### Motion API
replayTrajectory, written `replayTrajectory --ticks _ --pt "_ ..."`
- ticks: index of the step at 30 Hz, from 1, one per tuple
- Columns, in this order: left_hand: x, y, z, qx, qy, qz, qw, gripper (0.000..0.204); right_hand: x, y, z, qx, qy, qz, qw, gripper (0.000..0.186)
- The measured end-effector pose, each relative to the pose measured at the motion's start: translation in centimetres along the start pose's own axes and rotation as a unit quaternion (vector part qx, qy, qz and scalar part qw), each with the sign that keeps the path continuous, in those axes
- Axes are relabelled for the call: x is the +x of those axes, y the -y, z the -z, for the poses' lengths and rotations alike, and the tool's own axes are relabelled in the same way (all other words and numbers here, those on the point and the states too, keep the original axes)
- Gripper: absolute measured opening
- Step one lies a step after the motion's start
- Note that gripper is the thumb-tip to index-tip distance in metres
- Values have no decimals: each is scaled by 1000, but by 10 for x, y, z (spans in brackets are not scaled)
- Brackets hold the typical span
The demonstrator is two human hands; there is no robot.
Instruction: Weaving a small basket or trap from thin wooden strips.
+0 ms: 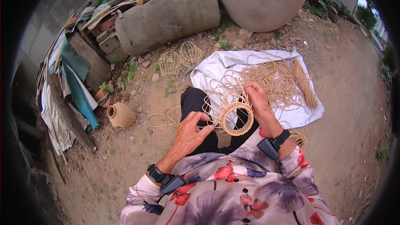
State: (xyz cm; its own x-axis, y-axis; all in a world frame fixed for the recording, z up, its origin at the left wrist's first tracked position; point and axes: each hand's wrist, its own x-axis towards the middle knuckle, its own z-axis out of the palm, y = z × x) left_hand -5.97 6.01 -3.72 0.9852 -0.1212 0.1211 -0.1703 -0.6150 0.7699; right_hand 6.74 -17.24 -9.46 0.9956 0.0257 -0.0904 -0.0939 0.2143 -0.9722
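Your right hand [256, 98] has its grip clamped on a cord strand [241, 88] at the right side of the basket in progress [236, 118]. Your left hand [193, 129] has thumb and forefinger apart at the basket's left side; can't tell if they touch a rib.

Basket is over your lap, between your hands, just off the near-left part of the white sheet [212, 68]. Its thick braided ring faces you; thin open ribs fan out behind it, toward the sheet.

Sheet lies on the ground [346, 141]. Loose cord tangle [266, 79] covers its middle and runs toward the far edge. Tied cord bundle [303, 83] lies along the right edge, below the far-right corner. Another cord coil [298, 137] is on the ground off the near edge, by your right forearm.

Two open rib frames, one at left [170, 64] and one at right [191, 54], are on the ground just off the sheet's far-left corner. Finished woven pot [121, 114] lies tilted on the ground, well left of you, mouth to the left. Cord loop [161, 120] is between it and your knee.
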Motion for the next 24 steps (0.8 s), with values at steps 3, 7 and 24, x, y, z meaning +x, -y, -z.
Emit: replayTrajectory --ticks 3,7,24 --pt "-3 10 -16 -30 -43 -6 999 22 -7 6 -13 -10 -19 9 1000 9" --pt "-2 11 -28 -20 -190 -119 974 10 -7 2 -15 3 -10 6 1000 10" --pt "-5 27 -25 -111 -82 35 990 7 -15 20 -19 -42 35 -56 997 19"
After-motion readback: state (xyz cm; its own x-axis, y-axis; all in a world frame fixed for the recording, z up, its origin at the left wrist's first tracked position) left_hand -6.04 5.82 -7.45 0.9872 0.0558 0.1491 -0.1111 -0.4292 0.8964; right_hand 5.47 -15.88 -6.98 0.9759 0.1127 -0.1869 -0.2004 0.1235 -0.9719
